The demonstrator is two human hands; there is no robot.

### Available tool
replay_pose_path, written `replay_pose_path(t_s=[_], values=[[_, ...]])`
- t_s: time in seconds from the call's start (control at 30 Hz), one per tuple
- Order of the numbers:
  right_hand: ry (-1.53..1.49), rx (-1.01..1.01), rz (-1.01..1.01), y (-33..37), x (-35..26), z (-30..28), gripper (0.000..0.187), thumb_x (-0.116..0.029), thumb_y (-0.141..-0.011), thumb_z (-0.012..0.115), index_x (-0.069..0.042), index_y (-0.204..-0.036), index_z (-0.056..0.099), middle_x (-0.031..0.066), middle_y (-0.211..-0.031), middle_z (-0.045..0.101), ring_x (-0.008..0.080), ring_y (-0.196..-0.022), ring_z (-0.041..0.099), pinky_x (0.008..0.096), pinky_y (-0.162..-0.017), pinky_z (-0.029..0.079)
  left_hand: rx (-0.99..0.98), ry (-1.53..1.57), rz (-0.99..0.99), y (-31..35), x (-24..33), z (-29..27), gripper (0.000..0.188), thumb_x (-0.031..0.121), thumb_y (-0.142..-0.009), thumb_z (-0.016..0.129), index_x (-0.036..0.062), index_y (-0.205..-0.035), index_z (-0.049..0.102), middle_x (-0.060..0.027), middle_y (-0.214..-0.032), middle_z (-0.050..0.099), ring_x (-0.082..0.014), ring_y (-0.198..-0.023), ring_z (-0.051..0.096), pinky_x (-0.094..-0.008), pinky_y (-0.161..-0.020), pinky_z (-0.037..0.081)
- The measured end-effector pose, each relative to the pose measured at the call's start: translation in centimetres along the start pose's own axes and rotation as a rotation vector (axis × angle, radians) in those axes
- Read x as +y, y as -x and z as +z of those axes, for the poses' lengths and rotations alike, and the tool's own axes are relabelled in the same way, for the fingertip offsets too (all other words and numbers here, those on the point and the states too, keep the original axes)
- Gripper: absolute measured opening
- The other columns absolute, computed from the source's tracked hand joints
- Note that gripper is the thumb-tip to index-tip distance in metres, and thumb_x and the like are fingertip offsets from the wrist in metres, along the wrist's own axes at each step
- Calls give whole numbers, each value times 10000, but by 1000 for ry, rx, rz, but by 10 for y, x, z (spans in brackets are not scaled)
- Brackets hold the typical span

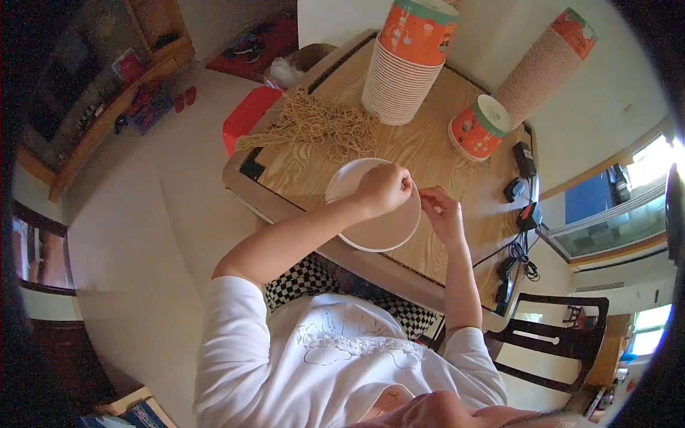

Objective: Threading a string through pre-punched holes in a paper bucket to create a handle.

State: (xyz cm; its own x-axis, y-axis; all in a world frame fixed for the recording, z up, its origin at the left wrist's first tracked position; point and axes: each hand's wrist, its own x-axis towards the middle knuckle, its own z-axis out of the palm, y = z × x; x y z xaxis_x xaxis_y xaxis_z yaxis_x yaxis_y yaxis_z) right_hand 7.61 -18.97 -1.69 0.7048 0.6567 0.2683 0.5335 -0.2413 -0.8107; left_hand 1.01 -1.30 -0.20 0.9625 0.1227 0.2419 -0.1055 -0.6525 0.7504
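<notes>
A round paper bucket [372, 241] with a white inside sits at the table's near edge, its mouth turned up toward me. My left hand [384, 188] reaches across the mouth with its fingers curled closed beside the right part of the rim. Just outside that same rim, my right hand [442, 210] pinches thumb and fingers together against the bucket. Whatever lies between the fingers of either hand is too small or hidden to make out. Beyond the bucket, to the left, spreads a tangled heap of tan cords [314, 123].
A tall stack of orange-and-white paper buckets [403, 78] stands at the back, another stack [546, 64] at the far right. An upside-down bucket [477, 130] is near it. Black adapters and cables [526, 214] line the right edge. A dark chair [556, 339] stands at right.
</notes>
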Motion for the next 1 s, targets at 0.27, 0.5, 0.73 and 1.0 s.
replay_pose_path(t_s=[0.27,0.5,0.73,1.0], values=[[49,235,-227,0,-37,0,169,-6,-729,698,-26,-887,642,73,-821,623,165,-725,603,274,-665,487,-116,619,-177,-6,-3,0,145,165,-798,650,22,-816,671,-14,-682,633,-86,-614,550,-253,-562,442],[200,321,-390,3,-31,-4,144,14,-718,695,-19,-846,638,87,-794,621,209,-712,610,288,-632,488,-300,757,-440,-5,13,-13,169,193,-797,669,27,-828,676,15,-666,618,-62,-593,527,-219,-536,414],[116,213,-274,3,-33,-5,40,11,-783,626,2,-811,599,104,-779,600,224,-715,593,295,-645,471,-12,453,-26,4,18,-8,127,144,-767,683,29,-817,665,-21,-604,590,-99,-540,523,-277,-525,433],[-16,38,-123,1,-8,0,92,-63,-894,500,-8,-846,557,72,-746,549,165,-673,528,285,-618,428,73,21,179,12,24,-9,68,106,-734,653,51,-773,645,-93,-735,604,-247,-673,597,-352,-610,466]])
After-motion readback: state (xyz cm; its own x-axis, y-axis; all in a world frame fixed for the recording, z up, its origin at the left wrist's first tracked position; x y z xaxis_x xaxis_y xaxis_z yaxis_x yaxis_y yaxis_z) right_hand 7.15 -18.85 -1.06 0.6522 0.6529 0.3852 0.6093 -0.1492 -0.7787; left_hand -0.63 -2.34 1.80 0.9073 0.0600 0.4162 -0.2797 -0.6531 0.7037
